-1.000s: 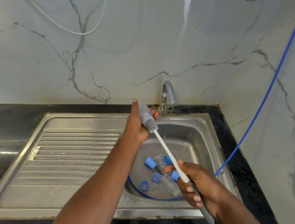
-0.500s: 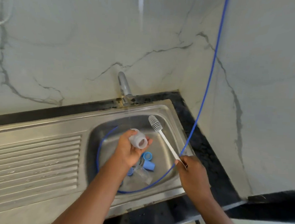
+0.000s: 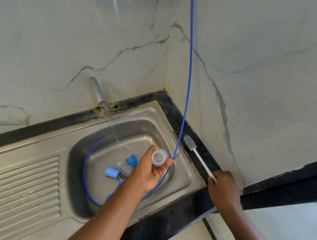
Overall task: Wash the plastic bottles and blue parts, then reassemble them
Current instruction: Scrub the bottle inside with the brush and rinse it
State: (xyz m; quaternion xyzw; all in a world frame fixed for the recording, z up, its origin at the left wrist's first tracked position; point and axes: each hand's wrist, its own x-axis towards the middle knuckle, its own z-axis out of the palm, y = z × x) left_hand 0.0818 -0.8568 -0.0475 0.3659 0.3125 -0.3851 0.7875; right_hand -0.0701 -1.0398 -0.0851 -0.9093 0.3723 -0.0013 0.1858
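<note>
Head view: two bottles, four blue parts (image 3: pixel 111 172), one brush (image 3: pixel 198 156). The left hand (image 3: pixel 150 171) curls round one bottle (image 3: pixel 159 157) over the sink (image 3: pixel 184 175). The other bottle (image 3: pixel 123 168) and blue parts lie at its 8 o'clock. The right hand (image 3: pixel 223 188) grips the brush handle, bristles toward 11 o'clock.

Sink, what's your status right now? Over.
Left hand holds clear bottle, mouth toward camera, over sink. Right hand grips brush out over the counter. Blue parts loose in sink, tap running, blue hose looped through.
</note>
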